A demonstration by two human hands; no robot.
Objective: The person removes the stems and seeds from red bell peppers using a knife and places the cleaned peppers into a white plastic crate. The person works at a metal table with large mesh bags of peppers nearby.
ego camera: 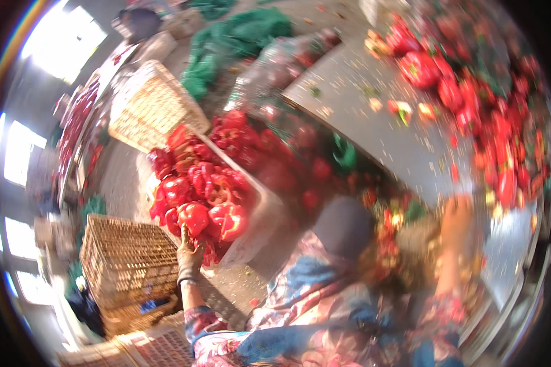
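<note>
In a worn glove, my left hand (190, 261) reaches to the near end of a heap of red bell peppers (174, 190). Its fingers are apart and touch a glossy pepper (193, 219) on that heap. The peppers fill a pale crate (252, 183) past its rim; several are cut open or hollowed. My right hand (458, 215), blurred by motion, is at the near edge of a metal table (372, 91). Whether it holds anything does not show. Seeds and pepper scraps (400, 110) are scattered over the table.
Whole red peppers (500, 137) lie along the table's far right side. Wicker-patterned crates (128, 257) stand at the left, another crate (158, 105) beyond. Green netting (238, 36) and a filled mesh sack (280, 69) lie on the floor. Pepper waste (390, 238) is heaped below the table.
</note>
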